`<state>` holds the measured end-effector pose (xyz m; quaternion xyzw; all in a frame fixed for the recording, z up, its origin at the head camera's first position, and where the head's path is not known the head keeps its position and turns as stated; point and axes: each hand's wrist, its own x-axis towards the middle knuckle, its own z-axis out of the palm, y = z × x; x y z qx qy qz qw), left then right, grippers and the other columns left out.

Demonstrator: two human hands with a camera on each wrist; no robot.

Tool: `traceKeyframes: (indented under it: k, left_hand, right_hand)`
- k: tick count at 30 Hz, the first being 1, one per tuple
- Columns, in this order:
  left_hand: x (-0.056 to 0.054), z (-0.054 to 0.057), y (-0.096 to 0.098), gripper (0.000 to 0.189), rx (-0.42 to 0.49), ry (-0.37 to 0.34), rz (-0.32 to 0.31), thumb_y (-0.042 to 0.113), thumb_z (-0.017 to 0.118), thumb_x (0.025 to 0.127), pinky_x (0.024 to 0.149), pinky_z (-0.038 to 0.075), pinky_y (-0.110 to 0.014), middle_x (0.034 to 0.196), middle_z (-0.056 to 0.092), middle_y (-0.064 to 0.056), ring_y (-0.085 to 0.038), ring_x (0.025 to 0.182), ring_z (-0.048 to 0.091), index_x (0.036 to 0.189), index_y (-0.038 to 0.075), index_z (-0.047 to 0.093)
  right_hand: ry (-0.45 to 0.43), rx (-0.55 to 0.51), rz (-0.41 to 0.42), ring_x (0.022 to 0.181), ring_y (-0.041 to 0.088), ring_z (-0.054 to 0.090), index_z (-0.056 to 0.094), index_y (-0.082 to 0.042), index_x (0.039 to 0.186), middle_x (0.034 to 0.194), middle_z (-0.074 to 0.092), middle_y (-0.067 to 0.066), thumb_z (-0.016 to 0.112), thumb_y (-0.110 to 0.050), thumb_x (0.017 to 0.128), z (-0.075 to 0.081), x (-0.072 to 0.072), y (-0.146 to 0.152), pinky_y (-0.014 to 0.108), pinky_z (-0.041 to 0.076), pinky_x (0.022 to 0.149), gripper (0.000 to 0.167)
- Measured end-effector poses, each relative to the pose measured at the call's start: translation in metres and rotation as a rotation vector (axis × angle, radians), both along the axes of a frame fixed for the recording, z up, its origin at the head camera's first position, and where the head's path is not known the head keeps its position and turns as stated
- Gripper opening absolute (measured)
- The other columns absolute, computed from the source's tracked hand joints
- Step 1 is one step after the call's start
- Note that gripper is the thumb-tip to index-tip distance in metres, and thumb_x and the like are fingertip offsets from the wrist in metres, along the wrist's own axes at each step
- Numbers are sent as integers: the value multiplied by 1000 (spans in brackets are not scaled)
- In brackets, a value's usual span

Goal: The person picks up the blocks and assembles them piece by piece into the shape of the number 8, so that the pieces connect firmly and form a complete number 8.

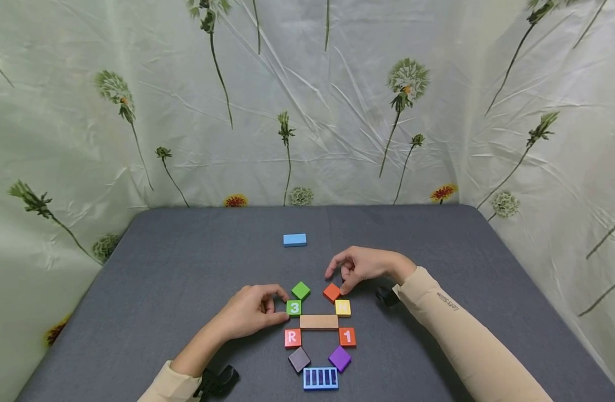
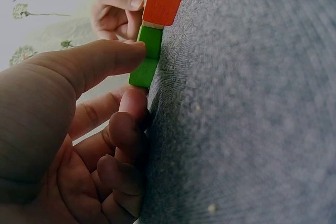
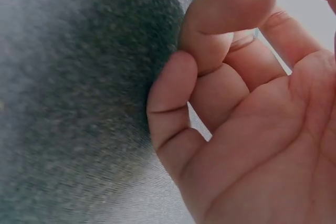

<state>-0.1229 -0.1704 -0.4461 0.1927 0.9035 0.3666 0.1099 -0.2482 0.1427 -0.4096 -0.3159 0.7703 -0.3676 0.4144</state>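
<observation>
In the head view my left hand [image 1: 252,308] is at the green block marked 3 [image 1: 294,307], thumb and index finger at its left corners, seeming to pinch it lightly. A plain green block [image 1: 301,290], turned cornerwise, sits just beyond it. The left wrist view shows the thumb against green wood [image 2: 149,40], the other fingers bent below. My right hand [image 1: 363,265] has its thumb at an orange-red block [image 1: 332,292], also cornerwise. Its index finger reaches forward, apart from the block. In the right wrist view that hand's [image 3: 252,93] fingers are loosely bent; the block is hidden.
A yellow N block [image 1: 343,308], a tan plank [image 1: 319,322], a red R block [image 1: 293,338], an orange 1 block [image 1: 347,337], grey [image 1: 299,359] and purple [image 1: 340,359] blocks and a blue striped block [image 1: 320,378] form the pattern. Farther back lies a light-blue block [image 1: 294,240].
</observation>
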Motion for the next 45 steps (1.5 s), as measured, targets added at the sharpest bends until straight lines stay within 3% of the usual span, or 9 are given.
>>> traceKeyframes:
  k: [7,21,45]
  left_hand:
    - [0,1,0,25,4,-3,-2,29,86,93,54,32,-20,70,55,12,1,58,45,113,19,74]
    - [1,0,-2,25,8,7,-4,28,85,93,54,32,-20,70,55,12,2,59,45,114,18,74]
    - [1,-1,-1,25,5,13,-3,27,86,93,54,32,-20,70,55,12,2,59,45,114,18,74]
  right_hand:
    - [21,-40,11,61,5,44,71,0,126,70,57,-5,80,0,91,-4,6,2,23,41,65,36]
    - [77,-37,10,64,6,46,73,0,120,74,57,-5,80,-3,92,-8,5,3,22,42,65,30]
    - [42,-27,0,63,6,44,71,1,119,73,58,-3,80,0,91,-6,7,6,22,40,64,29]
